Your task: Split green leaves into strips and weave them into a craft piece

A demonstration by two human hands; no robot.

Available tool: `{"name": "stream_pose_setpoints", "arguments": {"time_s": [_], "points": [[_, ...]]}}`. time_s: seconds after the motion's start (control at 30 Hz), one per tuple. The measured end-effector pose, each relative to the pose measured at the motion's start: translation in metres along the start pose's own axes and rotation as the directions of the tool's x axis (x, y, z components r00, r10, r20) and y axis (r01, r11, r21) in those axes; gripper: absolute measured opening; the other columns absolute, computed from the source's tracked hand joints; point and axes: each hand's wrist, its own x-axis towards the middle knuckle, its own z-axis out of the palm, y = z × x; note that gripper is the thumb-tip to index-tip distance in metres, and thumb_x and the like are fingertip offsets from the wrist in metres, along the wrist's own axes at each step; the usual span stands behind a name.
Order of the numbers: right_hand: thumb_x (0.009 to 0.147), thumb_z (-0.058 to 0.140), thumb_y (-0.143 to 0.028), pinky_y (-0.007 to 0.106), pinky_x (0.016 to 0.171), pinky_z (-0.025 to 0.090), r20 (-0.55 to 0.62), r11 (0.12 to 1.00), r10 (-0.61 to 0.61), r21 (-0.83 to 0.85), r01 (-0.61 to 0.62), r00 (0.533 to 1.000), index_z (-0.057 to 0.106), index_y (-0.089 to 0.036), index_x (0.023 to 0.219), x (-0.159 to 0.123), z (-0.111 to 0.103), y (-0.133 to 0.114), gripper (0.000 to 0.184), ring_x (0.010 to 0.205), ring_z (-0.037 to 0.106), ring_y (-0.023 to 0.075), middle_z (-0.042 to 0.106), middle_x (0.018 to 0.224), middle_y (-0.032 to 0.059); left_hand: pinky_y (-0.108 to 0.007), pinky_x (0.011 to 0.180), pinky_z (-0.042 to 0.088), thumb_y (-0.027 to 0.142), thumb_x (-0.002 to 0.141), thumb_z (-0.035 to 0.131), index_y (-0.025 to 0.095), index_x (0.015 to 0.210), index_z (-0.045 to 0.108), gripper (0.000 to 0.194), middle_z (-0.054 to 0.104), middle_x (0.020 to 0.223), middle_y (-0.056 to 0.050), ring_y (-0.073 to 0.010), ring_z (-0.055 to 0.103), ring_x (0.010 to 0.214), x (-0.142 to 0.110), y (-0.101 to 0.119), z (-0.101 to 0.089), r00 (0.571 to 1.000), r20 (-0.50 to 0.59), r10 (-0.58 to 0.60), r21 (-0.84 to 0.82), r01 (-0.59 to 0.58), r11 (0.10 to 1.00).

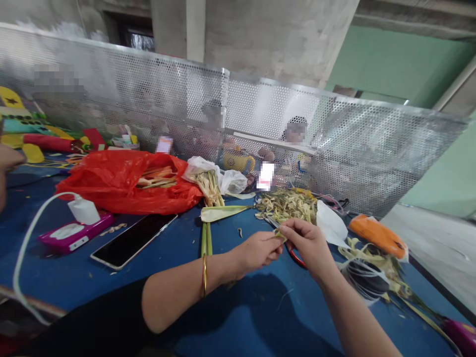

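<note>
My left hand [258, 250] and my right hand [307, 243] meet over the blue table [230, 317], both pinching a small folded strip of green-yellow leaf [280, 237] between their fingertips. A gold bangle sits on my left wrist. Red-handled scissors [295, 255] lie on the table just under my right hand. A heap of cut leaf strips [288, 204] lies right behind the hands. A long pale leaf [223, 212] and green stalks [206, 238] lie to the left of my left hand.
A red plastic bag [119, 183] with leaves, a white bag [230, 181], a dark phone [134, 239], a pink phone with white charger [72, 230], an orange object [377, 235] and leaf scraps [375, 270] at right. A perforated metal screen [260, 124] stands behind, people beyond it.
</note>
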Motion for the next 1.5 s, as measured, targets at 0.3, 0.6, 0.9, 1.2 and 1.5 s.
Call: {"name": "stream_pose_setpoints", "arguments": {"time_s": [0.3, 0.6, 0.9, 1.2, 1.5], "points": [[0.077, 0.066, -0.042, 0.023, 0.050, 0.038, 0.055, 0.998, 0.018, -0.063, -0.015, 0.998, 0.063, -0.017, 0.068, -0.001, -0.005, 0.001, 0.027, 0.049, 0.052, 0.0117, 0.062, 0.054, -0.0002, -0.021, 0.042, 0.024, 0.059, 0.082, 0.049, 0.021, 0.069, 0.042, 0.041, 0.026, 0.049, 0.010, -0.0072, 0.025, 0.042, 0.007, -0.008, -0.006, 0.999, 0.018, 0.030, 0.043, -0.031, 0.999], [0.064, 0.074, -0.046, 0.023, 0.044, 0.040, -0.345, 1.000, 0.023, 0.007, -0.022, 0.938, 0.066, -0.016, 0.069, 0.004, -0.027, -0.001, 0.031, 0.042, 0.053, 0.0127, 0.060, 0.046, -0.0003, -0.024, 0.052, 0.031, 0.055, 0.081, 0.055, 0.019, 0.065, 0.042, 0.041, 0.034, 0.053, 0.008, -0.0079, 0.033, 0.049, 0.013, 0.000, -0.025, 0.989, 0.143, 0.028, 0.047, -0.035, 0.998], [0.074, 0.067, -0.040, 0.026, 0.050, 0.045, -0.677, 0.985, -0.171, -0.135, 0.107, 0.716, 0.068, -0.016, 0.074, 0.003, -0.038, -0.005, 0.024, 0.050, 0.060, 0.0155, 0.064, 0.054, 0.0000, -0.025, 0.065, 0.042, 0.056, 0.080, 0.057, 0.015, 0.073, 0.055, 0.041, 0.055, 0.063, 0.001, -0.0110, 0.053, 0.059, 0.023, -0.005, -0.036, 0.897, -0.432, -0.094, -0.166, 0.023, 0.986], [0.092, 0.053, -0.021, 0.024, 0.058, 0.039, -0.089, 0.301, -0.808, -0.912, 0.278, 0.582, 0.065, -0.019, 0.083, -0.018, 0.007, 0.004, 0.015, 0.062, 0.057, 0.0119, 0.064, 0.070, 0.0015, -0.027, 0.071, 0.049, 0.050, 0.089, 0.047, 0.010, 0.083, 0.063, 0.044, 0.066, 0.081, -0.010, -0.0158, 0.062, 0.075, 0.008, -0.001, -0.004, 0.991, -0.003, -0.132, -0.513, 0.112, 0.851], [0.091, 0.041, -0.006, 0.033, 0.062, 0.041, 0.534, -0.208, -0.725, -0.771, 0.601, 0.434, 0.062, -0.010, 0.100, -0.022, 0.026, 0.007, 0.024, 0.066, 0.056, 0.0181, 0.063, 0.073, 0.0075, -0.022, 0.068, 0.049, 0.015, 0.094, 0.038, 0.012, 0.080, 0.055, 0.022, 0.063, 0.072, -0.005, -0.0113, 0.061, 0.066, 0.014, 0.004, -0.012, 0.975, -0.193, -0.114, -0.584, -0.020, 0.811]]}}
